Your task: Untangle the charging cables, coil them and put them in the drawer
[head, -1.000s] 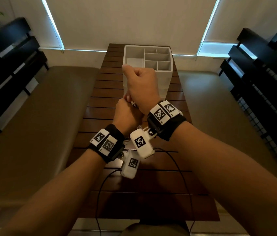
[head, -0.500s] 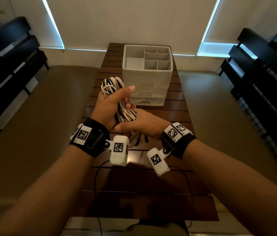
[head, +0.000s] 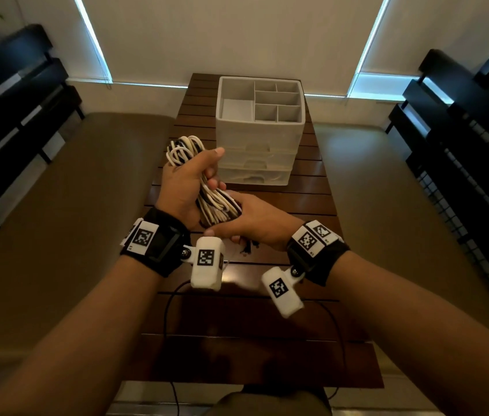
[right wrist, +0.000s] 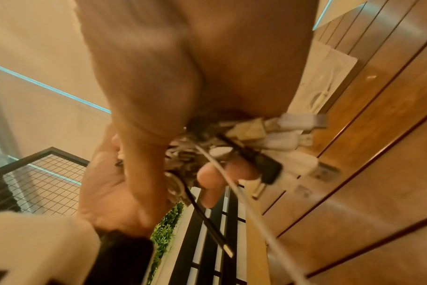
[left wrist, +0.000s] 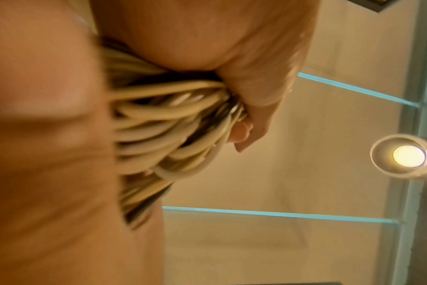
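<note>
The cables (head: 190, 163) are held as one gathered bundle above the desk (head: 312, 202), clear of its surface. The left hand (head: 183, 187) is closed round the middle of the bundle, with looped ends standing out above that grip. The right hand (head: 255, 220) is clamped on the lower end just below, where the plugs (right wrist: 276, 138) stick out past the fingers. White and black strands are mixed together, so the untangling is judged unfinished; separate coils are not yet seen. The drawer unit (head: 259, 145) stands beyond the hands, well apart from the bundle, and its drawers appear closed; a coil seems to lie inside the lowest one already. Sorting, coiling and stowing of this bundle are judged still to be done.
</note>
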`<move>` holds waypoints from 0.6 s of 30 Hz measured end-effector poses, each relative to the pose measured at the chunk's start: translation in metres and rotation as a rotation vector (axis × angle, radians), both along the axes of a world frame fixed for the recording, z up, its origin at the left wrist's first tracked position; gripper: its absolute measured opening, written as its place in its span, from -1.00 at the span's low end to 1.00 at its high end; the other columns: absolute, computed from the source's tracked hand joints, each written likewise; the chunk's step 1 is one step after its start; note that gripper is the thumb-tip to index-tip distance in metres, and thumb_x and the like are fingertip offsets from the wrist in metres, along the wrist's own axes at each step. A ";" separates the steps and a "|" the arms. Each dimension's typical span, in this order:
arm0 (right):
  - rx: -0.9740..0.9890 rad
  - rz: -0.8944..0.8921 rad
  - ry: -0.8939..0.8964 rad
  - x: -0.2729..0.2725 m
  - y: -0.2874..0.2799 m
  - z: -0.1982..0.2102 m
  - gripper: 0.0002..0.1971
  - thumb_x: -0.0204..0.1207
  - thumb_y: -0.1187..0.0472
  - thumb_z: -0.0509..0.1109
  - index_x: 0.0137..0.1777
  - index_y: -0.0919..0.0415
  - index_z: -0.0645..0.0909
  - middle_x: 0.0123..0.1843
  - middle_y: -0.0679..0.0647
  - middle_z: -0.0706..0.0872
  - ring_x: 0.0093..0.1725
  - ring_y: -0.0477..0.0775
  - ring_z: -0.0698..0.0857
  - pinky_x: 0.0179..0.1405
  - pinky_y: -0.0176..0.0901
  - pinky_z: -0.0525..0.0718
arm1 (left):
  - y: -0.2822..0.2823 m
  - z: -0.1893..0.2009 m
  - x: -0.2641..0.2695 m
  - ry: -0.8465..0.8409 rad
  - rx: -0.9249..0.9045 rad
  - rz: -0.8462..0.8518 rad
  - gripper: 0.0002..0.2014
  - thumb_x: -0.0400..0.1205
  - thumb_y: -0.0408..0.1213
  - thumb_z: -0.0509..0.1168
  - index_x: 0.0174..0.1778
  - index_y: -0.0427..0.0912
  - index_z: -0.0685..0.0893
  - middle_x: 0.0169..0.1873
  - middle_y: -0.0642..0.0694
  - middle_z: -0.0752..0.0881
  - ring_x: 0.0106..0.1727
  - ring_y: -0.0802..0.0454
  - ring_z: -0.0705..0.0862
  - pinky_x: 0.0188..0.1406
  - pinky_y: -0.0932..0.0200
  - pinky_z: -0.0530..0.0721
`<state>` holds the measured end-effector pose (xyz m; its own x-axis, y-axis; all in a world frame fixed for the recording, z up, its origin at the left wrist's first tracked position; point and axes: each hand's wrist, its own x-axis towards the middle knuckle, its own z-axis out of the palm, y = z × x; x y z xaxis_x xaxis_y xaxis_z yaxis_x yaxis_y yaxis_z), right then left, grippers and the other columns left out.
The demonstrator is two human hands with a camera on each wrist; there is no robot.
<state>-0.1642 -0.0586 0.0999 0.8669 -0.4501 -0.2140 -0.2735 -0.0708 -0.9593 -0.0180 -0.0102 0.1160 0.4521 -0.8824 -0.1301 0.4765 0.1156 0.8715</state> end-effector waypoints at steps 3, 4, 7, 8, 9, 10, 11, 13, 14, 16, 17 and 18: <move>-0.034 -0.059 0.033 -0.007 -0.002 -0.012 -0.76 0.53 0.48 0.52 0.17 0.31 0.70 -0.20 0.08 0.78 -0.30 -0.05 0.74 -0.25 -0.19 0.72 | 0.000 0.001 0.008 0.100 -0.027 -0.002 -0.63 0.66 -0.30 0.49 -0.44 -0.07 0.54 -0.56 0.02 0.44 -0.55 0.12 0.42 -0.34 0.15 0.64; -0.038 -0.073 0.044 -0.010 -0.002 -0.016 -0.82 0.57 0.48 0.46 0.15 0.39 0.72 -0.24 0.14 0.79 -0.28 0.01 0.75 -0.19 -0.20 0.70 | 0.000 0.004 0.011 0.105 -0.038 0.001 -0.62 0.67 -0.30 0.48 -0.44 -0.06 0.54 -0.57 0.03 0.43 -0.55 0.12 0.41 -0.34 0.16 0.63; -0.085 -0.022 0.101 -0.019 -0.005 -0.019 -0.79 0.73 0.26 0.38 0.09 0.41 0.76 -0.31 0.23 0.76 -0.27 0.11 0.77 -0.18 -0.25 0.59 | 0.002 0.008 0.021 0.043 -0.038 -0.004 -0.62 0.66 -0.31 0.49 -0.43 -0.07 0.52 -0.56 0.04 0.43 -0.58 0.14 0.43 -0.36 0.14 0.62; -0.097 0.030 0.130 -0.020 -0.005 -0.017 -0.75 0.75 0.17 0.39 0.05 0.40 0.75 -0.31 0.21 0.76 -0.28 0.12 0.79 -0.20 -0.23 0.61 | 0.004 0.008 0.025 0.014 -0.025 -0.008 -0.62 0.66 -0.31 0.50 -0.43 -0.06 0.53 -0.55 0.03 0.44 -0.58 0.13 0.44 -0.37 0.13 0.62; -0.111 0.085 0.161 -0.022 -0.006 -0.012 -0.73 0.75 0.12 0.41 0.00 0.37 0.72 -0.32 0.15 0.77 -0.30 0.12 0.80 -0.22 -0.20 0.65 | 0.005 0.008 0.029 -0.021 -0.010 -0.018 -0.63 0.65 -0.30 0.51 -0.43 -0.06 0.55 -0.54 0.03 0.45 -0.58 0.13 0.45 -0.37 0.12 0.62; -0.140 0.142 0.200 -0.022 -0.008 -0.008 -0.73 0.75 0.09 0.42 -0.05 0.32 0.70 -0.34 0.08 0.77 -0.33 0.11 0.80 -0.23 -0.15 0.71 | 0.006 0.007 0.032 -0.066 0.009 -0.030 -0.64 0.64 -0.29 0.52 -0.43 -0.05 0.56 -0.54 0.02 0.46 -0.57 0.12 0.46 -0.38 0.11 0.62; -0.193 0.197 0.254 -0.023 -0.011 -0.003 -0.74 0.74 0.08 0.42 -0.08 0.26 0.69 -0.37 0.01 0.76 -0.35 0.09 0.79 -0.21 -0.07 0.77 | 0.007 0.007 0.034 -0.116 0.031 -0.044 -0.65 0.64 -0.28 0.53 -0.42 -0.05 0.58 -0.53 0.01 0.48 -0.57 0.11 0.46 -0.38 0.10 0.62; -0.373 0.307 0.398 -0.023 -0.018 0.008 -0.75 0.72 0.03 0.44 -0.12 0.18 0.67 -0.37 0.03 0.78 -0.36 0.05 0.79 -0.13 0.02 0.80 | 0.009 0.007 0.036 -0.214 0.081 -0.075 -0.68 0.62 -0.27 0.56 -0.37 -0.07 0.59 -0.52 -0.02 0.50 -0.57 0.08 0.47 -0.39 0.09 0.63; -0.470 0.360 0.481 -0.021 -0.022 0.013 -0.75 0.70 0.01 0.46 -0.11 0.16 0.68 -0.32 0.06 0.80 -0.34 0.05 0.79 -0.14 0.01 0.79 | 0.010 0.008 0.037 -0.258 0.104 -0.096 -0.70 0.62 -0.28 0.57 -0.35 -0.07 0.60 -0.51 -0.03 0.50 -0.57 0.06 0.47 -0.40 0.09 0.63; -0.664 0.450 0.647 -0.017 -0.024 0.025 -0.78 0.68 -0.02 0.47 -0.06 0.12 0.70 -0.22 0.08 0.82 -0.26 0.05 0.79 -0.18 -0.03 0.75 | 0.010 0.011 0.035 -0.362 0.145 -0.148 -0.70 0.61 -0.29 0.58 -0.34 -0.07 0.61 -0.50 -0.06 0.52 -0.56 0.03 0.48 -0.41 0.09 0.63; -0.777 0.482 0.716 -0.013 -0.023 0.031 -0.79 0.67 -0.03 0.47 -0.03 0.12 0.70 -0.19 0.06 0.80 -0.21 0.07 0.77 -0.19 -0.06 0.69 | 0.010 0.012 0.034 -0.414 0.162 -0.176 -0.70 0.61 -0.29 0.58 -0.35 -0.07 0.61 -0.49 -0.07 0.53 -0.54 0.02 0.49 -0.42 0.10 0.62; -0.898 0.505 0.764 -0.009 -0.022 0.036 -0.79 0.68 -0.02 0.47 0.03 0.13 0.70 -0.17 0.03 0.74 -0.18 0.08 0.73 -0.19 -0.08 0.62 | 0.010 0.013 0.033 -0.457 0.188 -0.202 -0.71 0.60 -0.29 0.59 -0.35 -0.07 0.62 -0.48 -0.07 0.54 -0.53 0.02 0.50 -0.44 0.12 0.61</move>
